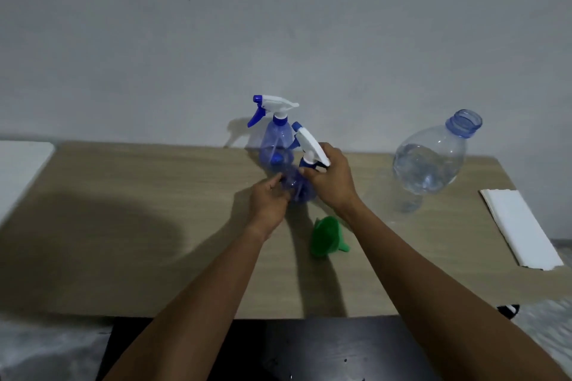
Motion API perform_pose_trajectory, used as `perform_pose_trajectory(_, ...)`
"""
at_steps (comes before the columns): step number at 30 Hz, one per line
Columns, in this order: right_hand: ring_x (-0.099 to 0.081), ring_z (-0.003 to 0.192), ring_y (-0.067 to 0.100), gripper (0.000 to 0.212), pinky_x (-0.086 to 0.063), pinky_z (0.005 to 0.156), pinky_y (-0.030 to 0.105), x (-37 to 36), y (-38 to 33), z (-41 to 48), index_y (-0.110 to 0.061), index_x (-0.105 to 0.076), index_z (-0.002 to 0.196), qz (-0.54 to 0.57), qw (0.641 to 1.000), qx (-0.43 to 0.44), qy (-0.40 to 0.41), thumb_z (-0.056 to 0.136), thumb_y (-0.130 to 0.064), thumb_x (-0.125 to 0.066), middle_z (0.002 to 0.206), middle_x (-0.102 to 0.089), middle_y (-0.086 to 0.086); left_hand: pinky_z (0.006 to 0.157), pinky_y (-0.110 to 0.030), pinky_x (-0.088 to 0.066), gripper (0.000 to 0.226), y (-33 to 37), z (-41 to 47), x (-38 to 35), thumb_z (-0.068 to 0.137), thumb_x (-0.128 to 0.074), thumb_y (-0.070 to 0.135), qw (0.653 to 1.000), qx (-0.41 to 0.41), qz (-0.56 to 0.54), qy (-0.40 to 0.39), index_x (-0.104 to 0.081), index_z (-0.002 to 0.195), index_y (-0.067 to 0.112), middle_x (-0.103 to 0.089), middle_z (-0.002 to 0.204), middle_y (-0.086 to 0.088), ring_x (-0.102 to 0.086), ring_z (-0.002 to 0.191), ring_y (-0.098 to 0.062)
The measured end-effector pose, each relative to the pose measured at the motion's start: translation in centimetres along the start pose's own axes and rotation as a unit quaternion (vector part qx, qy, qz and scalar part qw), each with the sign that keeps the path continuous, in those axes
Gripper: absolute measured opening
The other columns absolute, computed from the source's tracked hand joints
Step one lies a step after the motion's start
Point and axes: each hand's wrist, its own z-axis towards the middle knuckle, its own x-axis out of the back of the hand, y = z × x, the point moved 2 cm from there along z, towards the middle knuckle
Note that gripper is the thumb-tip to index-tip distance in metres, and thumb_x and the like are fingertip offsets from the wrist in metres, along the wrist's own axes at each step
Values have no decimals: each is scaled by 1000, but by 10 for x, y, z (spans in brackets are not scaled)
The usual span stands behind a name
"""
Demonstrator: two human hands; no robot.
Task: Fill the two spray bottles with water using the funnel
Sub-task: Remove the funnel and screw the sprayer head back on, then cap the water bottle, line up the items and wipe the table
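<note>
At frame centre the left hand (268,199) steadied the body of the near spray bottle (298,187), its grip closed around it, while the right hand (329,178) pinched the white trigger head (309,145), apparently to unscrew it. The second spray bottle (274,141) stood capped just behind; the green funnel (326,237) lay on its side lower right of centre. Further right stood the uncapped water bottle (431,161) on the wood-grain desk (139,226) against a plain grey wall (278,25).

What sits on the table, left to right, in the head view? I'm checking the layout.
White board → far spray bottle → green funnel → big water bottle → white sheets.
</note>
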Motion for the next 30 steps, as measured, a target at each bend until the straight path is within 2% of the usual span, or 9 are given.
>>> perform_pose_trajectory(5,-68,105,18,47,-61,84,33,3,26,45,-19,-59,121,49,997,-39,40,83,4,-74,115,-68,3,97,-33,-54,30,-5,39,-38,91,-64,7,998,4,22,57,-72,119,17,-73,111,-2,-67,104,-17)
perform_pose_trajectory(9,-66,114,18,53,-60,91,33,3,36,60,-16,-51,131,72,996,-42,35,87,9,-66,125,-66,4,87,-25,-49,27,-7,45,-54,89,-66,5,992,-19,27,118,-75,114,10,-75,104,1,-67,99,-15)
perform_pose_trajectory(12,-64,116,16,55,-57,96,32,0,49,62,-12,-53,134,49,997,-46,44,86,13,-61,126,-66,4,85,-22,-47,26,-6,45,-60,91,-65,3,994,-18,17,103,-75,113,12,-71,96,7,-65,91,-9)
perform_pose_trajectory(16,-59,123,20,51,-51,108,43,-10,63,60,-14,-54,138,4,998,-48,47,92,7,-59,134,-63,3,89,-26,-50,27,-4,51,-56,92,-66,5,995,-23,21,92,-72,118,11,-70,99,5,-64,93,-9)
perform_pose_trajectory(18,-50,137,23,62,-43,114,38,-11,58,57,-19,-44,151,1,993,-107,52,95,3,-58,150,-52,4,88,-25,-53,27,-5,50,-50,93,-65,7,996,-19,25,86,-72,119,14,-72,102,6,-65,91,-7)
perform_pose_trajectory(20,-44,142,25,66,-41,108,32,-9,43,43,-18,-34,157,22,984,-165,56,97,-1,-58,156,-45,4,79,-18,-52,27,-5,43,-41,94,-64,8,995,-22,44,83,-72,119,16,-73,104,7,-66,88,-3)
perform_pose_trajectory(23,-57,131,23,57,-47,102,27,-7,13,-2,-11,-45,149,76,993,-91,25,95,-1,-60,134,-61,-4,85,-21,-50,25,1,23,-26,93,-65,9,991,-58,77,89,-74,116,13,-75,108,0,-68,96,-10)
perform_pose_trajectory(27,-58,123,-1,48,-46,103,15,18,9,-83,-21,-58,141,38,999,-26,-12,94,-13,-68,135,-61,-13,78,-12,-48,25,26,-21,-22,92,-67,12,990,-114,62,63,-73,116,12,-71,96,12,-67,89,-4)
perform_pose_trajectory(30,-71,102,3,26,-56,94,26,54,26,-139,-19,-77,110,18,999,1,38,89,-6,-71,107,-76,-12,90,-25,-56,28,39,-52,-38,89,-72,21,988,-150,33,29,-72,117,20,-74,100,12,-69,95,-1)
